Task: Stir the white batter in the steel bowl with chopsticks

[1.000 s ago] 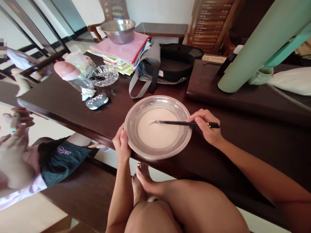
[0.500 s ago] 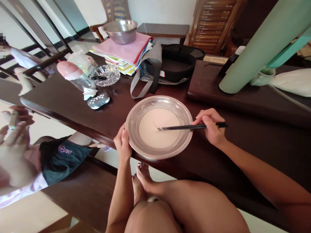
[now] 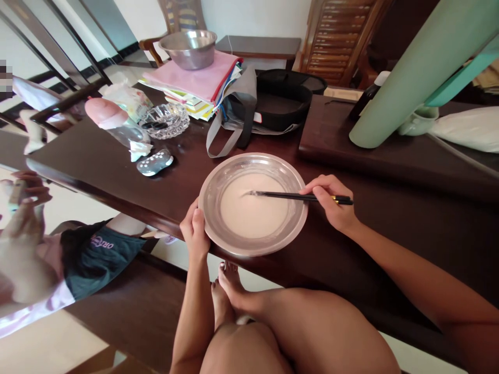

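Observation:
A round metal basin stands at the near edge of the dark wooden table. Pale, milky liquid covers its bottom. My left hand is closed on the basin's left rim, thumb on top and fingers hidden beneath. In my right hand is a pair of black chopsticks with gold bands, gripped near the thick ends. They reach over the right rim, and their tips dip into the liquid near the middle.
Behind the basin lie a black and grey bag and stacked folders bearing a metal bowl. Left are a glass ashtray, a pink-topped bottle and a grey remote-like object. A green tube leans right. Another person sits left.
The chopstick tips moved toward me and right, then back left and away to about their earlier place. My right hand went with them. My left hand kept its hold on the basin.

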The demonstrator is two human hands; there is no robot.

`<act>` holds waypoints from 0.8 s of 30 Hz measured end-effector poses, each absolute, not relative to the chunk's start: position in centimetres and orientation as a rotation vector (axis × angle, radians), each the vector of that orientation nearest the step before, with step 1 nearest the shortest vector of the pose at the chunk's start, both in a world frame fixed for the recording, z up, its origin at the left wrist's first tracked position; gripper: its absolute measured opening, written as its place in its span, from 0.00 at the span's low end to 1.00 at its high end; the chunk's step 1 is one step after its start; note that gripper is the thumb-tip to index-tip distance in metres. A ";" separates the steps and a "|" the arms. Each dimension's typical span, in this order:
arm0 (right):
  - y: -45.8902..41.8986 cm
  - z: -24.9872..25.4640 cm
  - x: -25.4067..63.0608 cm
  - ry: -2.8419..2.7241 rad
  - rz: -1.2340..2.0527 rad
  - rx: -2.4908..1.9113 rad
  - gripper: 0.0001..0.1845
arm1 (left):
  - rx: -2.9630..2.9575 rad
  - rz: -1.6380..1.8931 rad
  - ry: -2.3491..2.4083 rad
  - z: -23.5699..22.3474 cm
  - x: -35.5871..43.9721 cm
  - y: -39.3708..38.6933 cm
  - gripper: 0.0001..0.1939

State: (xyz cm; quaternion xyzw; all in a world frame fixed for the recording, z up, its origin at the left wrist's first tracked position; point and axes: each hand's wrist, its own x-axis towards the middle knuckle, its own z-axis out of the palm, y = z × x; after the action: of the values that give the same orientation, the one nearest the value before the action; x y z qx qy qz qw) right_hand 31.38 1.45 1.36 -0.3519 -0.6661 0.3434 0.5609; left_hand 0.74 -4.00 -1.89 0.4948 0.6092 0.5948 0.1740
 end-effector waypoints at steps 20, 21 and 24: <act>1.5 1.4 31.3 -1.596 0.785 -0.831 0.08 | 1.420 1.714 1.688 -2.1 0.6 -3.9 0.25; 1.5 1.4 31.4 -1.558 0.771 -0.838 0.08 | 1.426 1.715 1.687 -2.1 0.6 -3.9 0.25; 1.5 1.3 31.4 -1.467 0.827 -0.826 0.09 | 1.426 1.709 1.699 -2.0 0.6 -4.0 0.25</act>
State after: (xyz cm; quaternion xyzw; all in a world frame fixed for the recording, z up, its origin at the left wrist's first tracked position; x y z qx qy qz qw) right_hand 31.38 1.53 1.33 -0.3549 -0.6308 0.3554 0.5915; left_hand 0.61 -3.97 -2.01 0.5019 0.5978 0.6016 0.1697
